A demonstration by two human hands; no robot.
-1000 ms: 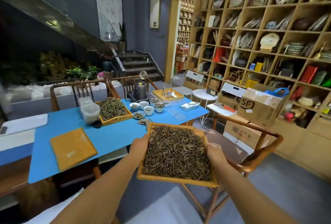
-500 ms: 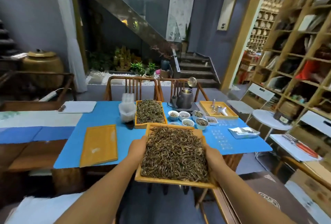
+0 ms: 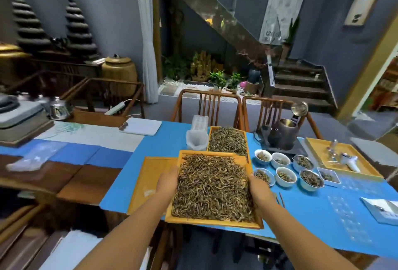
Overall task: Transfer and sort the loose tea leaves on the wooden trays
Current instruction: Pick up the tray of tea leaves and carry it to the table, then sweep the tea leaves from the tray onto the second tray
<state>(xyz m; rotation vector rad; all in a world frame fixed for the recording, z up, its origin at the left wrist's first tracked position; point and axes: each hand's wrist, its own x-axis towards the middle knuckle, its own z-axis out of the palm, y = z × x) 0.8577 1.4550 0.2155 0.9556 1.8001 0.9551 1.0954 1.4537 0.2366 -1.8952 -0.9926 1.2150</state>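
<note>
Head view puts the full tray (image 3: 214, 190) of dark loose tea leaves (image 3: 213, 185) at the centre of the picture, carried level between both hands with its long axis running from six towards twelve o'clock. The left hand (image 3: 167, 183) grips the nine o'clock edge and the right hand (image 3: 259, 192) the three o'clock edge, thumbs over the rim; the fingers underneath are hidden, so I can only suppose they curl below. Neither hand is nearer, as the load sits evenly between them. At nine o'clock, partly covered by the carried tray, lies the empty tray (image 3: 148, 183) on the blue mat (image 3: 323, 215), and at twelve o'clock a second full tray (image 3: 228, 140) rests just beyond. I judge the coming move to be a short shift towards nine and then down or a tip. White cups (image 3: 286, 177) of leaves cluster at two o'clock.

Half a second ago the carried tray hung short of the table edge; now it overlaps the mat and the empty tray, the table looming closer.
</note>
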